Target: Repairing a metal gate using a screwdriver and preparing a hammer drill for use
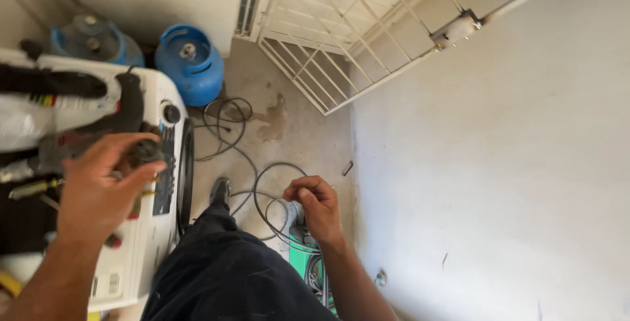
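We pinch a grey cable (272,183) in our right hand (316,204), its loops trailing on the floor; left hand (98,186) grips a dark fitting (143,153) over the white machine (157,229), tools w/in reach.

The left hand (98,186) is raised at near left, fingers curled and pinching inward. The right hand (318,206) hangs lower at centre, fist loosely closed, forearm bare.
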